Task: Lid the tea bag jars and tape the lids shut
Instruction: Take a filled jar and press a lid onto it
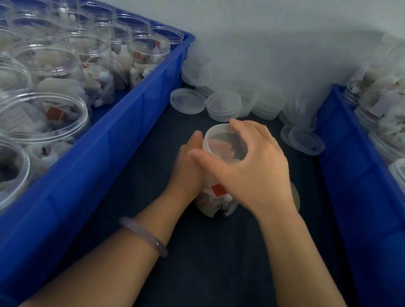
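Note:
A clear plastic jar (217, 199) filled with tea bags stands on the dark table between two blue crates. My left hand (189, 167) wraps round the jar's left side. A translucent lid (222, 143) sits on the jar's mouth, and my right hand (250, 167) grips it from above with fingers and thumb curled round its rim. A roll of tape (295, 196) peeks out behind my right hand, mostly hidden.
The blue crate on the left (130, 124) holds several open jars of tea bags. The blue crate on the right (356, 164) holds jars and bagged tea bags. Loose lids (187, 101) and stacks of lids (267, 102) lie at the back against the wall.

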Tool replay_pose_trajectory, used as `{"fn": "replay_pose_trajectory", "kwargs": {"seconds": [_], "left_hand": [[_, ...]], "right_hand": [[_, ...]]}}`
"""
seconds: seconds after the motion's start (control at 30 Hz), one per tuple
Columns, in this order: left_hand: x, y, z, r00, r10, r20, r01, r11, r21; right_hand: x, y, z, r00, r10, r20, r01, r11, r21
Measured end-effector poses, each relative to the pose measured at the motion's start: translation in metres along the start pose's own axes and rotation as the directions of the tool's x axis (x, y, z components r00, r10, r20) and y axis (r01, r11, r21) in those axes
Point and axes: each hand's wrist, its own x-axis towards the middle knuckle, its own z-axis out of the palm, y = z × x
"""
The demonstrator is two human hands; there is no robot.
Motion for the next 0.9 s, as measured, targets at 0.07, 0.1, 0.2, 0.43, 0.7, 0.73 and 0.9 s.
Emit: {"fn": "replay_pose_trajectory", "kwargs": {"seconds": [0.07,0.1,0.2,0.43,0.7,0.73,0.9], "left_hand": [[-0.005,0.002,-0.006,0.996,-0.028,0.083,0.042,0.985,-0.168],[-0.008,0.001,-0.009,0.990,0.044,0.136,-0.018,0.983,-0.185],[-0.023,0.002,-0.021,0.929,0.178,0.325,-0.103,0.967,-0.235],[-0.019,-0.002,-0.030,0.842,0.226,0.489,-0.116,0.962,-0.246],[-0.024,-0.012,-0.019,0.832,0.207,0.515,-0.203,0.977,-0.064],[-0.026,-0.013,-0.015,0.857,0.220,0.466,-0.237,0.971,-0.022],[-0.023,-0.014,-0.012,0.912,0.234,0.336,-0.227,0.972,-0.061]], "right_hand": [[0.003,0.000,-0.011,0.995,0.017,0.102,-0.018,1.000,0.006],[0.005,0.000,-0.017,0.990,0.029,0.138,-0.022,0.999,-0.047],[0.008,-0.004,-0.035,0.972,0.064,0.227,-0.012,0.974,-0.224],[0.017,-0.020,-0.057,0.903,0.091,0.420,0.045,0.952,-0.303],[0.019,-0.017,-0.065,0.805,0.203,0.558,0.075,0.898,-0.434],[0.017,-0.017,-0.059,0.827,0.195,0.527,0.063,0.900,-0.432],[0.008,-0.008,-0.031,0.937,0.026,0.347,0.084,0.951,-0.299]]}}
